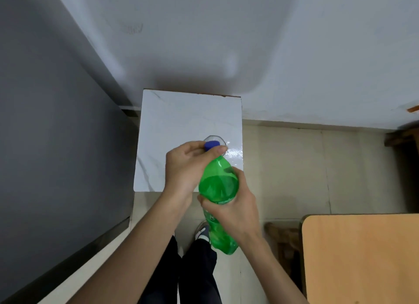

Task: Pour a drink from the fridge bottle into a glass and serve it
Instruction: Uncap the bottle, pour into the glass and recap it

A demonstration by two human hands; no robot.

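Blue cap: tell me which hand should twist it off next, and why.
Left. The left hand already has its fingers around the blue cap, while the right hand grips the green bottle around its body, steadying it above the glass on the white table.

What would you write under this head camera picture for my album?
Left hand grips the blue cap while the right hand holds the green bottle.

Right hand (235, 209) grips green bottle (218, 186); left hand (186, 165) pinches blue cap (212, 144).
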